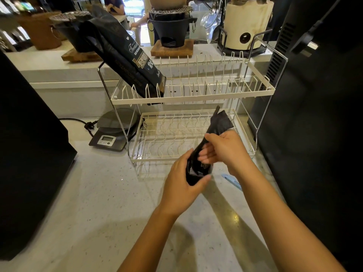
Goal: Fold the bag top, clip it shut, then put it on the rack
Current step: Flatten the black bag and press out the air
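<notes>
Fingers (pixel 204 154) of both hands around bag (pixel 198 167)

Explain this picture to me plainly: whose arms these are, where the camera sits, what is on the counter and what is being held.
There is no machine here. The camera is worn on a person's head, looking down at their own bare arms. The left hand and right hand both hold a small black bag above the pale counter. Behind stands a white two-tier wire rack, with a larger black bag leaning on its upper tier. A kitchen scale sits left of it, and a light blue clip lies right of the hands.
</notes>
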